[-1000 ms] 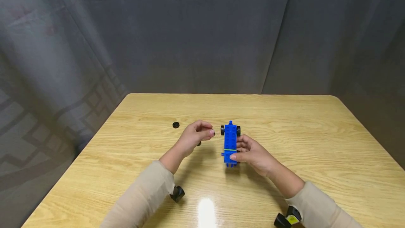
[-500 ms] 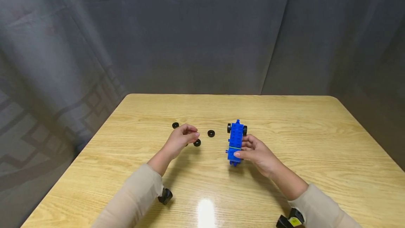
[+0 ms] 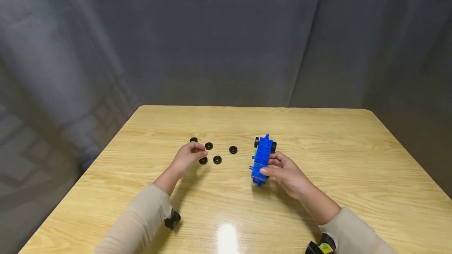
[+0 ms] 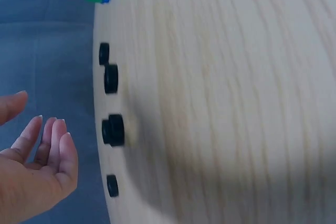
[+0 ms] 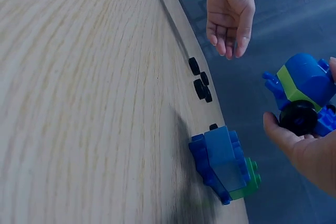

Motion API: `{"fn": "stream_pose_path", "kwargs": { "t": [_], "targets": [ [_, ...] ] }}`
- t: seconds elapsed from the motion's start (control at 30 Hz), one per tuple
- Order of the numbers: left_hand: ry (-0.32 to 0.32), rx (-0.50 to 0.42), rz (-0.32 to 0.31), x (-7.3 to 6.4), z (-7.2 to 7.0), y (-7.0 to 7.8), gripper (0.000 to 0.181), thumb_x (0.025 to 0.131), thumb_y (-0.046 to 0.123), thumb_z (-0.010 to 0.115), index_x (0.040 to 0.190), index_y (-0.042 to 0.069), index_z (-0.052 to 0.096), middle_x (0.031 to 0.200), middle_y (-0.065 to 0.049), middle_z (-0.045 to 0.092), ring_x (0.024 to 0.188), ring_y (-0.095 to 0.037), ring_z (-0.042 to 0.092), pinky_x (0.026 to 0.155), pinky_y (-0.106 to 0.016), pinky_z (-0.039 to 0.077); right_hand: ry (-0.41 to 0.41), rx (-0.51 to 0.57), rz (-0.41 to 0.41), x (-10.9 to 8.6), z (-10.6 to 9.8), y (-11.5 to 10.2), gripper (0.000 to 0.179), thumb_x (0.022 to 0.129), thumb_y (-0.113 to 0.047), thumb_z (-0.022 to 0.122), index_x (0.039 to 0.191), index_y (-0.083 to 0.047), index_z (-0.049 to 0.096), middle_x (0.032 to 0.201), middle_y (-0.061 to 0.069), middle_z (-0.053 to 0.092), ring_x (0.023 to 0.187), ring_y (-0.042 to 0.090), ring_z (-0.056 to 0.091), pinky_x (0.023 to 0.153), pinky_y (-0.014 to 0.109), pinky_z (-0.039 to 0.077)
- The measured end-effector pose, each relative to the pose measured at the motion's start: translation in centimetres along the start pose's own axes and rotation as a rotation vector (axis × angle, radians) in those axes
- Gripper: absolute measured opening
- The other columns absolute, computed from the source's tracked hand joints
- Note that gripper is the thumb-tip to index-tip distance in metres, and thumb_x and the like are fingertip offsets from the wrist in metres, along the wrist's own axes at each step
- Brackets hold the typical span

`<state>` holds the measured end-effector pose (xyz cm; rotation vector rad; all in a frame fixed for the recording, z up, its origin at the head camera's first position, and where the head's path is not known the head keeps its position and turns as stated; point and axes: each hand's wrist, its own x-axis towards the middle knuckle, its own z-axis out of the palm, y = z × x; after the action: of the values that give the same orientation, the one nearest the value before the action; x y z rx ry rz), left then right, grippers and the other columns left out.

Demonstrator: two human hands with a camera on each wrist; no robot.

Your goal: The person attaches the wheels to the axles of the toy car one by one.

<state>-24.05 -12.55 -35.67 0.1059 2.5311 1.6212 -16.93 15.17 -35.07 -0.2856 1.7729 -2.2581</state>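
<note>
My right hand (image 3: 285,173) grips a toy vehicle of blue bricks (image 3: 263,154), thumb on its top face. A pair of black wheels sits at its far end; a bare blue axle peg sticks out on the left. The right wrist view shows a yellow-green layer (image 5: 292,86) in it and a black wheel (image 5: 298,118) by the palm. My left hand (image 3: 186,159) hovers with nothing in it, thumb and fingers apart in the left wrist view. Around its fingertips lie several loose black wheels, among them a near wheel (image 3: 217,160) and a right wheel (image 3: 233,149).
A second block assembly, blue with green (image 5: 223,163), stands on the table under the held vehicle, mostly hidden by it in the head view. The wooden table (image 3: 318,136) ends at a grey curtain (image 3: 219,42) behind.
My left hand has moved left, away from the vehicle, uncovering several black wheels. My right hand has shifted slightly right and turned the vehicle a little.
</note>
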Motion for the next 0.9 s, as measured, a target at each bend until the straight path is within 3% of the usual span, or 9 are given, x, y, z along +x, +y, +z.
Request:
{"fn": "stream_pose_path", "kwargs": {
  "t": [0.27, 0.5, 0.77, 0.9],
  "targets": [
    [-0.002, 0.090, -0.017, 0.6, -0.7, -0.8, 0.027, 0.077, 0.004, 0.061, 0.102, -0.005, 0.053, 0.098, -0.016, 0.055, 0.089, -0.024, 0.051, 0.076, -0.034, 0.043, 0.028, -0.001, 0.002, 0.2, -0.1, 0.0, 0.053, 0.075, 0.000, 0.061, 0.114, 0.011, 0.026, 0.097, 0.010, 0.046, 0.085, 0.014, 0.053, 0.076, 0.029, 0.045],
    [-0.017, 0.166, -0.026, 0.6, -0.9, -1.3, 0.026, 0.075, 0.001, 0.063, 0.100, -0.002, 0.055, 0.103, -0.016, 0.054, 0.089, -0.027, 0.054, 0.070, -0.033, 0.045, 0.103, -0.050, 0.020, 0.2, -0.1, -0.1, 0.053, 0.074, -0.002, 0.063, 0.113, 0.008, 0.028, 0.097, 0.010, 0.044, 0.084, 0.013, 0.051, 0.074, 0.029, 0.044],
    [-0.053, 0.271, -0.033, 1.1, -0.9, -1.7, 0.034, 0.072, 0.002, 0.064, 0.103, -0.003, 0.052, 0.102, -0.017, 0.052, 0.095, -0.029, 0.048, 0.081, -0.039, 0.041, 0.125, -0.052, 0.029, 0.1, -0.4, -0.1, 0.049, 0.076, -0.001, 0.060, 0.113, 0.007, 0.028, 0.095, 0.009, 0.044, 0.083, 0.014, 0.049, 0.075, 0.032, 0.043],
    [-0.069, 0.319, -0.038, 1.2, -0.8, -1.9, 0.036, 0.071, 0.002, 0.066, 0.104, -0.003, 0.051, 0.100, -0.017, 0.052, 0.093, -0.029, 0.048, 0.081, -0.040, 0.041, 0.116, -0.044, 0.025, -0.1, -0.4, -0.3, 0.049, 0.076, 0.000, 0.059, 0.113, 0.008, 0.027, 0.096, 0.009, 0.045, 0.084, 0.014, 0.050, 0.074, 0.030, 0.044]
  ]
}}
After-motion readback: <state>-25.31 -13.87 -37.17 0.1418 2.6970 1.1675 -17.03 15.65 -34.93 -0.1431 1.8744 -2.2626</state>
